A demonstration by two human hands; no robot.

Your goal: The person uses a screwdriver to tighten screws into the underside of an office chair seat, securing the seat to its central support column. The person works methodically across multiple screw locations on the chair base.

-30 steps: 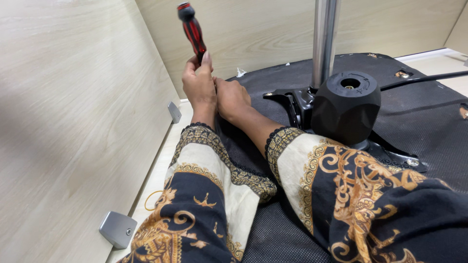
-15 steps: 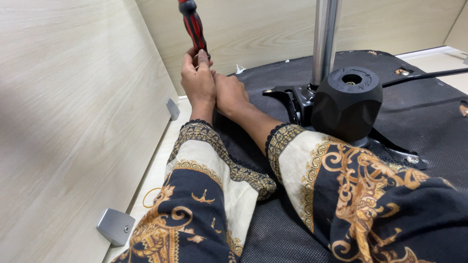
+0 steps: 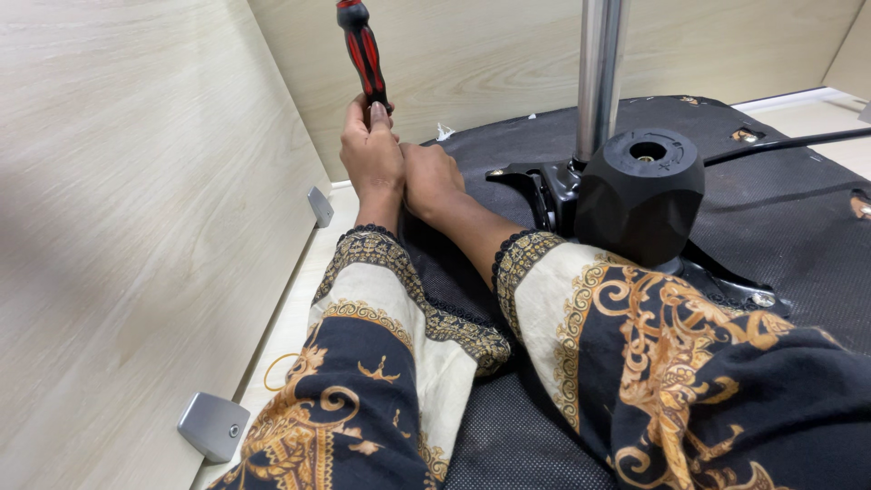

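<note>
- Wood-grain panels (image 3: 118,209) wall in the left side and the back.
- Upturned office chair seat (image 3: 780,227), black mesh, lies flat; chrome gas column (image 3: 601,73) rises from its mechanism, black knob (image 3: 641,195) beside it.
- Left hand (image 3: 370,154) wraps the screwdriver (image 3: 363,50) low on its shaft end, the red-and-black handle standing upright above the fist; stiff, light, ribbed grip looks non-slip.
- Right hand (image 3: 434,180) presses against the left, curled shut; anything it holds is hidden.
</note>
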